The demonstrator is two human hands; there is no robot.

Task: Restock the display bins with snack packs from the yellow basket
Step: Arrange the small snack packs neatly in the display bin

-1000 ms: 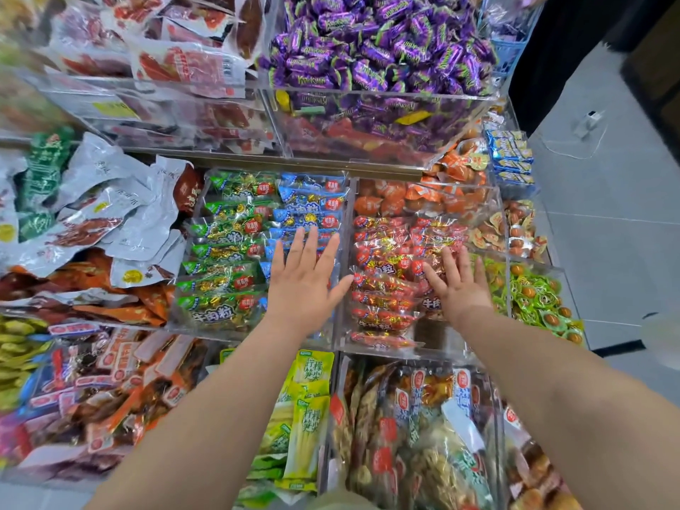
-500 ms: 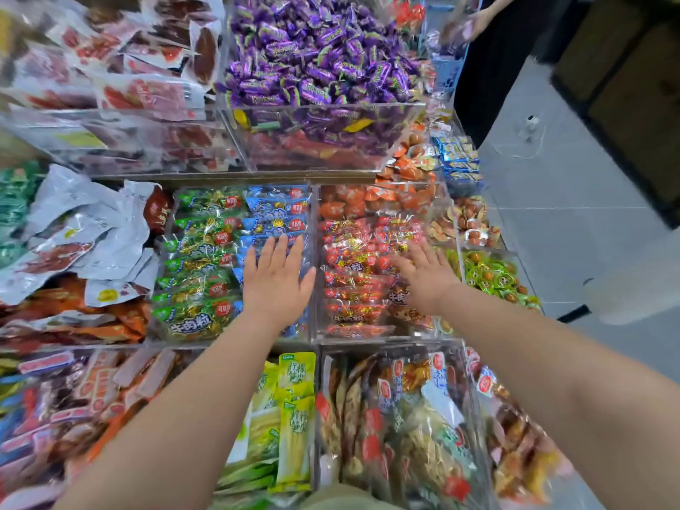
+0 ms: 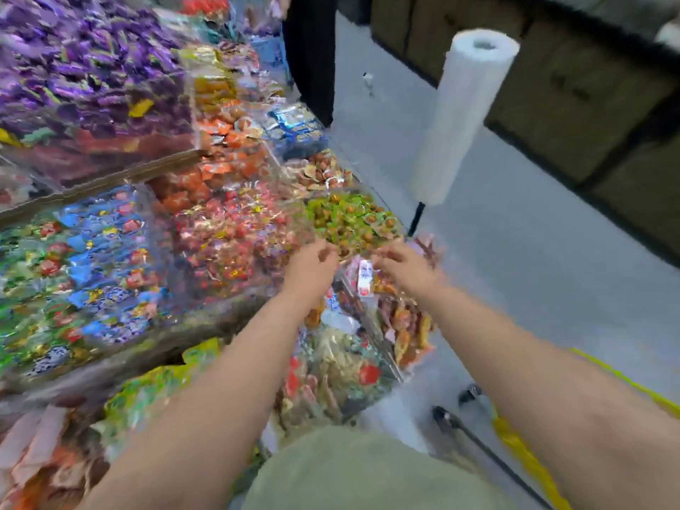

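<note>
Snack packs (image 3: 235,244) fill the clear display bins (image 3: 162,230) on the left, and the yellow basket (image 3: 522,450) is just a blurry edge low on the right by the floor. Left hand (image 3: 312,266) and right hand (image 3: 401,265) hover close together over the bins' front right corner. The fingers look bent, but it's too smeared to tell if they've got anything.

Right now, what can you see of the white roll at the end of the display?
The white roll is a tall cylinder, seemingly of thin plastic film or paper, with a hollow core open at its top. It stands tilted in this view on a thin black post, beside the green packs at the display's corner, with grey floor behind it. Nothing else touches it.
</note>
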